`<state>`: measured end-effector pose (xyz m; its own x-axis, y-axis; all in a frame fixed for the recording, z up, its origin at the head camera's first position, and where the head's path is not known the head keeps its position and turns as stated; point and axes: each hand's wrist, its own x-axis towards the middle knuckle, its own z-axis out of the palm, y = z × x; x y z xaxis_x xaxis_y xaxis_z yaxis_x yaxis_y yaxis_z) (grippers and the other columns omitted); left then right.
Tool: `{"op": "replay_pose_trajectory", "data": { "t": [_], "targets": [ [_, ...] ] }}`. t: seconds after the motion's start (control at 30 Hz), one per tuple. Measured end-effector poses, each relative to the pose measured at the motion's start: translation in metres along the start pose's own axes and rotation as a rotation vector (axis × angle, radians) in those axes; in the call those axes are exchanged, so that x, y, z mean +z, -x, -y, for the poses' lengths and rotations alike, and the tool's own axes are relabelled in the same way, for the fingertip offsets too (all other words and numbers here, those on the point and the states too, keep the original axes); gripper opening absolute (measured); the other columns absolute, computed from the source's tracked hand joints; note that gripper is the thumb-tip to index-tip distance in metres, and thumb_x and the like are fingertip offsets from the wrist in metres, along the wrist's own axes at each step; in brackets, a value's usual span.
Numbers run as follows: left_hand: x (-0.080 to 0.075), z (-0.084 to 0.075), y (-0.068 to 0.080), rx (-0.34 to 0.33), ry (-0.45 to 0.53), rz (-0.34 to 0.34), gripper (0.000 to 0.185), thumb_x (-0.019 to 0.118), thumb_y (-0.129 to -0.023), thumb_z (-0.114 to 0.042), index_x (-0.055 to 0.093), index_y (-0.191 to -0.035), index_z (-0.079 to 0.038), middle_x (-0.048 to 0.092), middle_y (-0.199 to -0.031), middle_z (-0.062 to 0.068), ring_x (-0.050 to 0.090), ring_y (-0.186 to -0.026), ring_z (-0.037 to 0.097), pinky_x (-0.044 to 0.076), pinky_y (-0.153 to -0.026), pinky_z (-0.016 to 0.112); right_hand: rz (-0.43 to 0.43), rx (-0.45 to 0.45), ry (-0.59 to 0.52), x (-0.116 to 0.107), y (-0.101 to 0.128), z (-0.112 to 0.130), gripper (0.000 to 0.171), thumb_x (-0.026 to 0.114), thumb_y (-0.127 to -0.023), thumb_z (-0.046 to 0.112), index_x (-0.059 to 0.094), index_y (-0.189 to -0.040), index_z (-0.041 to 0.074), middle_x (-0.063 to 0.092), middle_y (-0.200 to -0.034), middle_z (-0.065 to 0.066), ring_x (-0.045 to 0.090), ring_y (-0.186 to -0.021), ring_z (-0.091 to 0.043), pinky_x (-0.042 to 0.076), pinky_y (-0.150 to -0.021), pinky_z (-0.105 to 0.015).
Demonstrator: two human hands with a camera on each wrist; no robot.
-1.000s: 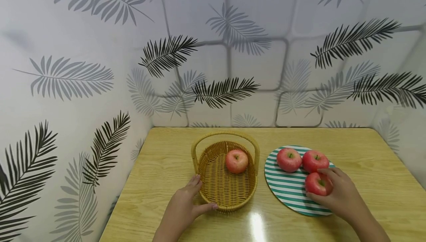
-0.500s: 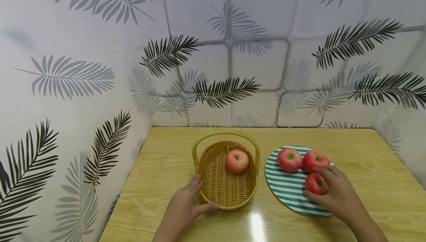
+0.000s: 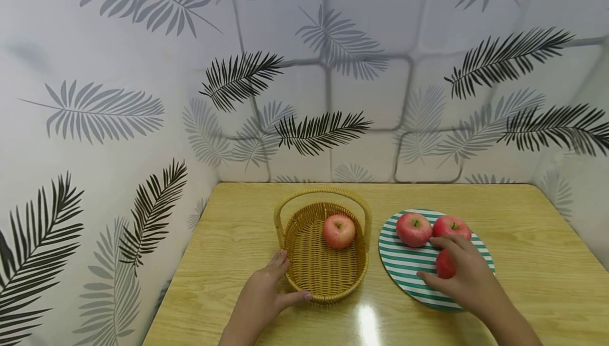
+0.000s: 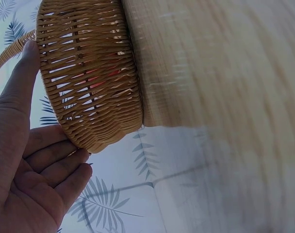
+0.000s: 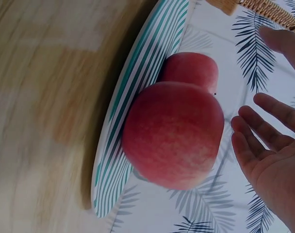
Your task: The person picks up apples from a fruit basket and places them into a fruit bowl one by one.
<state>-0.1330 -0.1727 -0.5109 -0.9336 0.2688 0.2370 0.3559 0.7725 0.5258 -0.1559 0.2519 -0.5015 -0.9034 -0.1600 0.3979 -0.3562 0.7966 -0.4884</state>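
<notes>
A wicker basket (image 3: 319, 277) with an arched handle holds one red apple (image 3: 339, 231). My left hand (image 3: 263, 293) rests against its left front, thumb and fingers spread along the rim; the left wrist view shows them extended on the woven wall (image 4: 89, 77). On a green-and-white striped round mat (image 3: 404, 277) sit two apples at the back (image 3: 414, 229) and a nearer one (image 3: 444, 264), partly hidden by my right hand (image 3: 468, 277). In the right wrist view, that hand's loosely bent fingers are apart from the large near apple (image 5: 174, 138).
Both the basket and the mat stand on a light wooden table (image 3: 238, 219). A wall (image 3: 304, 97) with leaf patterns rises behind and along the left side. The basket's handle (image 3: 323, 190) arches over its opening.
My right hand has shifted left over the nearer apple, covering more of it, and its fingers and thumb have spread farther apart. My left hand and the basket have stayed put.
</notes>
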Motion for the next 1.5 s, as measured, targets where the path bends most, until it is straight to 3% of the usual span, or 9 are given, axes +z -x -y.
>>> {"op": "replay_pose_trajectory", "data": {
  "t": [0.07,0.2,0.37,0.5,0.6,0.77,0.9,1.03,1.5],
  "targets": [
    [0.0,0.0,0.0,0.0,0.001,-0.002,0.092,0.083,-0.08,-0.061,0.066,-0.138,0.008,0.058,-0.149,0.026,0.057,-0.142,0.037,0.055,-0.11,0.05,-0.009,-0.025,0.003,0.003,-0.001,0.003,0.068,0.103,-0.068,0.031,0.072,-0.124,0.006,0.068,-0.125,-0.013,0.059,-0.116,-0.034,0.063,-0.083,-0.05],
    [0.001,0.0,0.0,-0.002,0.003,-0.005,0.093,0.082,-0.08,-0.062,0.066,-0.138,0.008,0.058,-0.15,0.026,0.058,-0.142,0.038,0.055,-0.109,0.051,-0.035,-0.072,0.009,0.007,-0.003,0.009,0.068,0.103,-0.068,0.032,0.073,-0.123,0.006,0.07,-0.121,-0.009,0.062,-0.112,-0.028,0.06,-0.085,-0.046],
    [0.002,0.001,0.001,0.011,-0.007,-0.016,0.092,0.082,-0.08,-0.062,0.066,-0.138,0.007,0.059,-0.149,0.026,0.059,-0.141,0.037,0.056,-0.109,0.05,-0.071,-0.132,0.012,0.012,-0.004,0.018,0.07,0.104,-0.065,0.031,0.073,-0.124,0.009,0.07,-0.12,-0.004,0.062,-0.108,-0.02,0.056,-0.087,-0.026],
    [0.002,0.001,0.002,0.017,-0.024,-0.021,0.092,0.083,-0.079,-0.061,0.066,-0.138,0.007,0.059,-0.149,0.026,0.059,-0.14,0.037,0.056,-0.108,0.049,-0.08,-0.166,-0.031,0.018,-0.006,0.024,0.067,0.104,-0.064,0.026,0.073,-0.121,0.008,0.07,-0.121,-0.003,0.06,-0.111,-0.016,0.041,-0.097,-0.003],
    [0.001,-0.001,0.002,0.018,-0.025,-0.022,0.091,0.084,-0.079,-0.06,0.065,-0.138,0.008,0.059,-0.149,0.027,0.06,-0.14,0.038,0.057,-0.107,0.049,-0.07,-0.176,-0.06,0.022,-0.007,0.029,0.067,0.103,-0.065,0.024,0.073,-0.123,0.01,0.069,-0.125,-0.001,0.06,-0.115,-0.017,0.033,-0.101,0.003],
    [-0.001,-0.002,0.001,0.019,-0.013,-0.02,0.092,0.084,-0.079,-0.059,0.065,-0.138,0.009,0.059,-0.148,0.028,0.06,-0.139,0.039,0.057,-0.107,0.05,-0.05,-0.178,-0.044,0.029,-0.01,0.038,0.067,0.102,-0.068,0.028,0.072,-0.127,0.015,0.069,-0.131,0.001,0.063,-0.12,-0.02,0.041,-0.101,-0.004],
    [0.0,-0.002,0.001,0.017,-0.015,-0.017,0.092,0.083,-0.079,-0.06,0.065,-0.137,0.008,0.059,-0.148,0.027,0.06,-0.139,0.038,0.057,-0.107,0.049,-0.031,-0.183,-0.045,0.034,-0.012,0.047,0.066,0.101,-0.07,0.03,0.072,-0.128,0.017,0.068,-0.13,0.002,0.063,-0.12,-0.019,0.057,-0.096,-0.026],
    [0.0,-0.002,0.001,0.012,-0.011,-0.015,0.092,0.084,-0.079,-0.06,0.066,-0.137,0.008,0.059,-0.149,0.027,0.059,-0.14,0.038,0.057,-0.107,0.049,-0.006,-0.203,-0.068,0.04,-0.015,0.057,0.065,0.1,-0.073,0.03,0.072,-0.13,0.015,0.068,-0.128,0.002,0.063,-0.12,-0.019,0.061,-0.094,-0.045],
    [-0.001,-0.002,0.0,0.005,-0.012,-0.008,0.091,0.083,-0.08,-0.061,0.066,-0.137,0.008,0.06,-0.148,0.026,0.059,-0.141,0.037,0.056,-0.108,0.05,0.055,-0.3,-0.195,0.067,-0.027,0.083,0.065,0.097,-0.078,0.029,0.069,-0.134,0.013,0.068,-0.13,0.0,0.065,-0.119,-0.017,0.062,-0.094,-0.043]
  ]
}}
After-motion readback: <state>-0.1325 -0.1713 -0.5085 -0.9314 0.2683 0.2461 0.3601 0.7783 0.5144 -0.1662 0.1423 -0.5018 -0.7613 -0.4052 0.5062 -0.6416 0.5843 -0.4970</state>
